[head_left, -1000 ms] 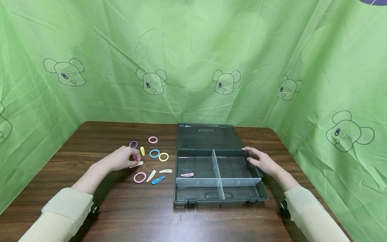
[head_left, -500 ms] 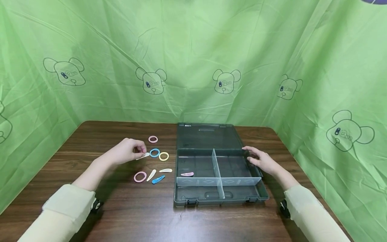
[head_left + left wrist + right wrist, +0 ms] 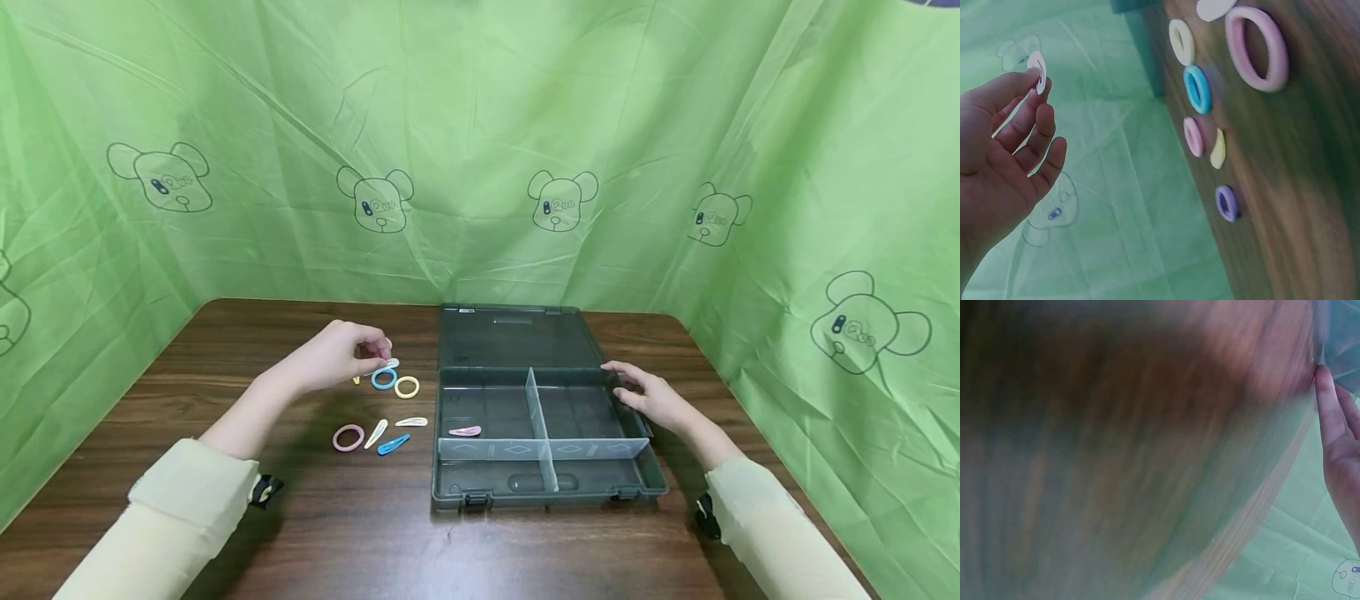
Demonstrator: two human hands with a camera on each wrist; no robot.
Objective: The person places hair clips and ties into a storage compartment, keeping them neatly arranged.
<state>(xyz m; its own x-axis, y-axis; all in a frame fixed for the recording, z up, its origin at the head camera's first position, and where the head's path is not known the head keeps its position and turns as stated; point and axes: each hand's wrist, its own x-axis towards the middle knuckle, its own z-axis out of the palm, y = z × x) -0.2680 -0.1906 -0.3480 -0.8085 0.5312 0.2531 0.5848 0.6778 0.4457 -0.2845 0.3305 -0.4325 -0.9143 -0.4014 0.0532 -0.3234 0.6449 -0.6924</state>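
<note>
My left hand (image 3: 341, 357) pinches a white snap hair clip (image 3: 1039, 70) between thumb and forefinger, raised above the table in the left wrist view. Beneath it in the head view lie a blue hair tie (image 3: 384, 379) and a yellow hair tie (image 3: 407, 387). Two pale hair clips (image 3: 411, 422), a blue clip (image 3: 393, 444) and a larger pink hair tie (image 3: 348, 438) are nearer the front. My right hand (image 3: 654, 402) rests on the right rim of a dark, clear divided box (image 3: 551, 501), fingers fairly straight. One pink clip (image 3: 465, 431) sits in the box's back left compartment.
The box's lid (image 3: 513, 337) lies folded back behind it. Beyond the pinching hand are a purple hair tie (image 3: 1227, 203), a small pink one (image 3: 1193, 137) and a yellow clip (image 3: 1218, 150). Green cloth (image 3: 480, 100) surrounds the wooden table (image 3: 345, 533).
My left hand has lifted the white hair clip off the table and carried it right and farther back, over the blue hair tie. The right hand has stayed on the box.
</note>
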